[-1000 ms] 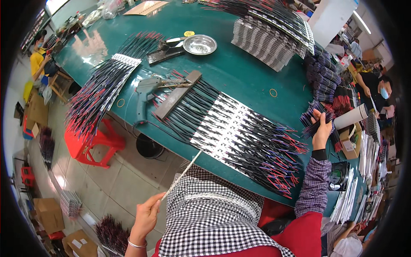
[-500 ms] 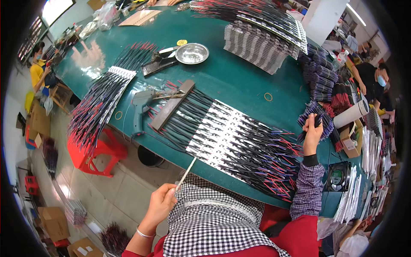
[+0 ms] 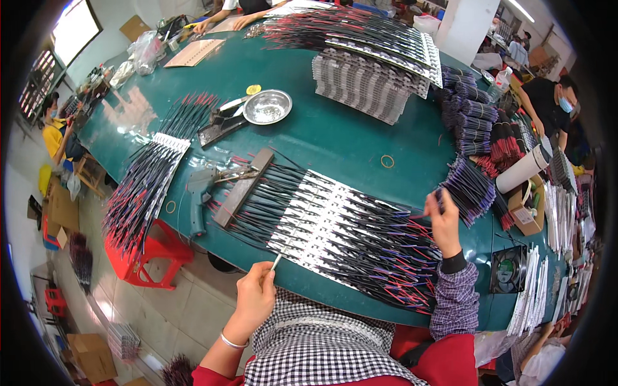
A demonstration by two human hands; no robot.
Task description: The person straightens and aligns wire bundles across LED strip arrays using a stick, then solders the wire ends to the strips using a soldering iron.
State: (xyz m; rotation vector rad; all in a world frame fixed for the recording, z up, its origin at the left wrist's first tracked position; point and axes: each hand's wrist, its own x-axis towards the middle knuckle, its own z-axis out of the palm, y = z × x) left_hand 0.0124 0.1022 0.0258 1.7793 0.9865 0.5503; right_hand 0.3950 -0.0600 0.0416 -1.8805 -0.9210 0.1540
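A thin white stick [image 3: 277,260] is pinched in my left hand [image 3: 256,297], its tip over the near edge of a white board [image 3: 318,225] lined with rows of black wires. The wires fan out on both sides; their right ends are red and purple. My right hand [image 3: 445,225] is raised over those ends, its fingers closed round something small and dark that I cannot make out. Beside it lies a loose bundle of purple-black wires [image 3: 468,190]. Across the wires on the left rests a dark bar [image 3: 244,188], next to a teal pistol-shaped tool [image 3: 199,198].
A second wired board [image 3: 171,141] overhangs the table's left edge above a red stool [image 3: 151,257]. Farther back are a metal bowl [image 3: 267,107] and a tall stack of boards [image 3: 360,83]. To the right stand a white tube [image 3: 523,168] and a fan [image 3: 508,269]. Other people work nearby.
My right hand has come left, away from the wire bundle to above the wire ends. My left hand has risen toward the board, and less of the stick shows.
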